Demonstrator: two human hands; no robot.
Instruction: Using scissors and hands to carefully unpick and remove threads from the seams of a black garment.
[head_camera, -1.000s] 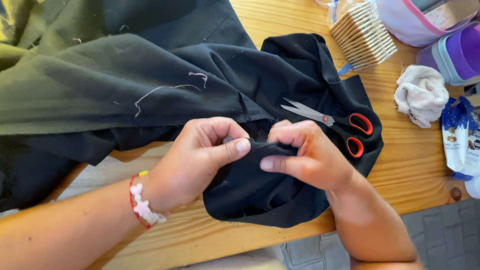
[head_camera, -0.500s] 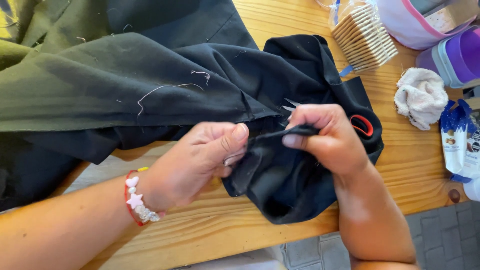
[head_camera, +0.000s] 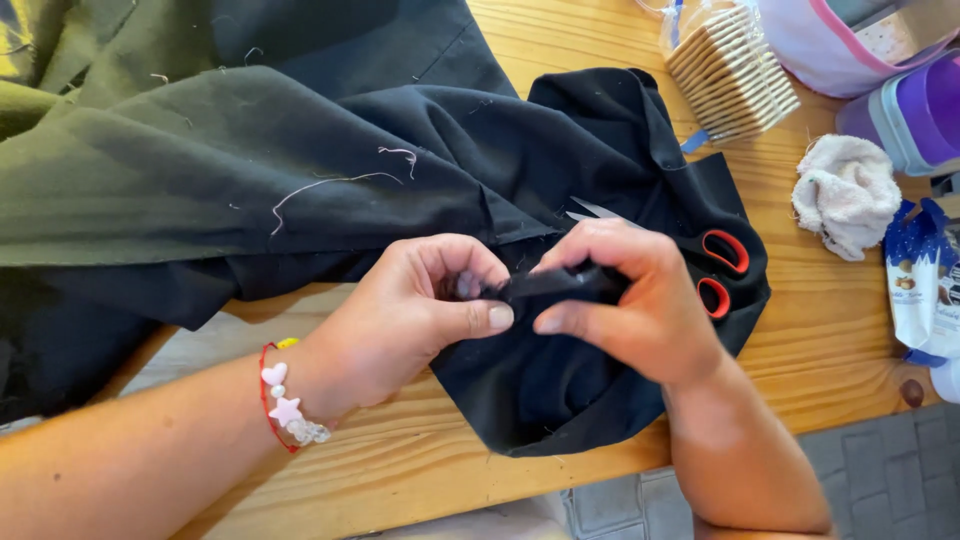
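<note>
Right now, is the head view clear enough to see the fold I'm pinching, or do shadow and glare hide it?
Head view: sharp, no evident motion blur; sun falls brightly on the wooden table without washing it out. The black fabric reads almost flat black, so the fold pinched between the left hand and right hand shows little detail. The scissors show only their red handles and blade tips.

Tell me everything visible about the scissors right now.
The red-and-black-handled scissors lie flat on the black cloth on the wooden table, just beyond the right hand. Two oval finger loops with red linings show, one behind the other. The right hand covers most of the metal blades; only pale tips point left past the knuckles. Whether the hand touches them cannot be told. Both hands pinch a fold of cloth, the left hand opposite.
</note>
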